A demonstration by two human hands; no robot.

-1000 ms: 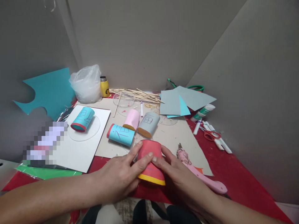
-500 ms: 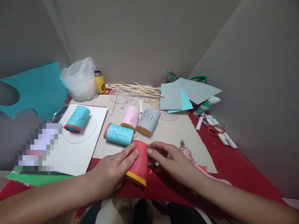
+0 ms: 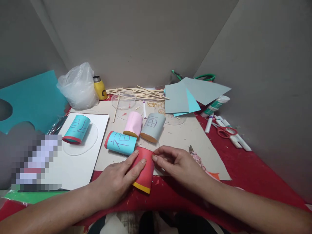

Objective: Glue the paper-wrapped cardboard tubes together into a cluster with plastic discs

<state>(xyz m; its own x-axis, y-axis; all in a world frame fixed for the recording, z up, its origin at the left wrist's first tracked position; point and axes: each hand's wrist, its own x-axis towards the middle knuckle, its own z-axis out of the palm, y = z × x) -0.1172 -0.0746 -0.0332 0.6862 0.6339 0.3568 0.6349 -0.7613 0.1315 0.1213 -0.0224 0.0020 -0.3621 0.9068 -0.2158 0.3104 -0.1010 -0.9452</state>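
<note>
A red paper tube (image 3: 144,172) with a yellow band at its near end lies tilted between my hands at the front of the table. My left hand (image 3: 119,177) is closed around its left side, fingertips on top. At its upper right edge, my right hand (image 3: 173,161) pinches the rim between thumb and fingers. Just beyond lie a light blue tube (image 3: 120,143) with a red end and a drawn character, a pink tube (image 3: 133,123) and a grey tube (image 3: 153,126), both with orange-yellow ends. The inside of the red tube is hidden.
Another blue tube (image 3: 77,128) rests on a white board (image 3: 84,169) at left. Wooden sticks (image 3: 138,93), a yellow bottle (image 3: 99,88) and a plastic bag (image 3: 78,86) stand at the back. Grey sheets (image 3: 176,99), red scissors (image 3: 226,131) and markers (image 3: 232,136) lie at right.
The view has shifted slightly, moving most things a little left. Both hands keep their hold on the red tube, which is turned slightly.
</note>
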